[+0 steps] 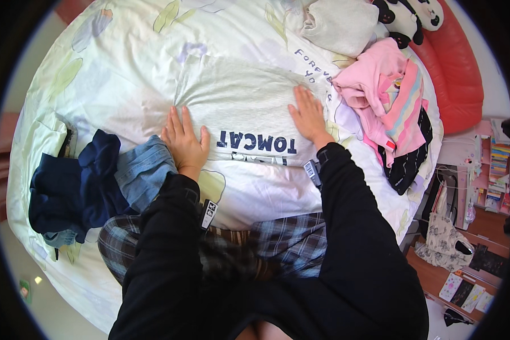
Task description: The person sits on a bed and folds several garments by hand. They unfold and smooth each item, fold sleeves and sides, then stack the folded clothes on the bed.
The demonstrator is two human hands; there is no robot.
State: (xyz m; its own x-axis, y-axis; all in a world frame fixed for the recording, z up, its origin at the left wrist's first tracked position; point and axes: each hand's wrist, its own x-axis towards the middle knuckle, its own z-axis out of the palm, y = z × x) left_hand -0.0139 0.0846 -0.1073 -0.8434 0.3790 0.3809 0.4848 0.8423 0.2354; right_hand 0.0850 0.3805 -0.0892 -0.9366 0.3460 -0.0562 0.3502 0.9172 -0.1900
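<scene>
A light grey shirt [238,102] with dark printed lettering lies folded into a wide band on the bed in front of me. My left hand [184,141] rests flat on its left end, fingers stretched away from me. On its right end lies my right hand [309,115], open, the fingers spread against the cloth. Neither hand grips anything. Close by my left forearm are blue denim jeans [147,170], touching a bunched navy garment [100,181].
Pink clothes [374,85] are piled at the right, over a black patterned garment [411,161]. Beyond them sit a folded pale garment [343,25] and a panda plush toy [405,20]. A red padded headboard [456,73] and a cluttered desk [487,221] stand past the bed's right side.
</scene>
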